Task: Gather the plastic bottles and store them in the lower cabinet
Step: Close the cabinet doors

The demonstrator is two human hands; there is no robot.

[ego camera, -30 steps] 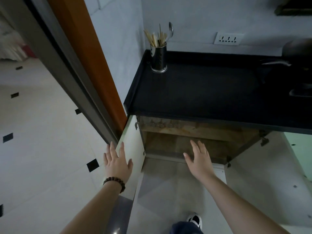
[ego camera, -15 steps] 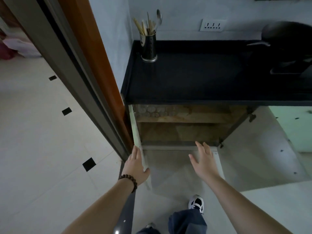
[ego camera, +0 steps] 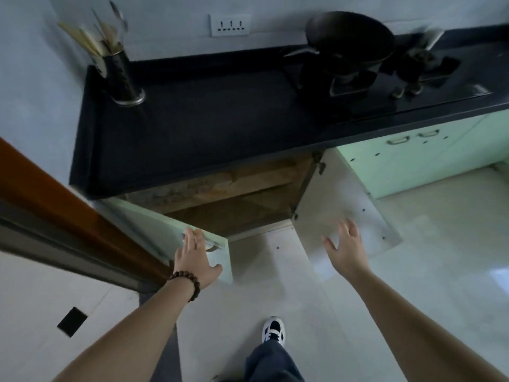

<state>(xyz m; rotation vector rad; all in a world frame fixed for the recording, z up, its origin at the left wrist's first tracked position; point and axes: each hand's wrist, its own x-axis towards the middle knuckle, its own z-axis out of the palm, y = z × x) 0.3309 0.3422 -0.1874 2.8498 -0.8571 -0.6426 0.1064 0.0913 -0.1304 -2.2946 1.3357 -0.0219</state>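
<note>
The black stone countertop [ego camera: 220, 128] spans the upper half of the view, and beneath its front edge the brown wooden lower cabinet [ego camera: 228, 205] stands open at about 12 o'clock from both hands. Its pale green left door [ego camera: 176, 232] swings out toward 7 o'clock, and its pale right door [ego camera: 338, 213] lies opened toward 4 o'clock. No plastic bottles can be made out; the cabinet's dim interior shows only blurred shapes along the shelf, too unclear to name.

The left hand [ego camera: 197, 260], with a dark beaded bracelet [ego camera: 185, 282] at the wrist, rests on the left door's outer face beside its handle, fingers straight and close together. The right hand [ego camera: 345, 249] hovers in front of the right door, fingers spread, holding nothing; contact cannot be told.

Judging by this, the doors are about to be closed: each door's free edge must swing inward toward 12 o'clock, and the left hand is the better placed.
</note>
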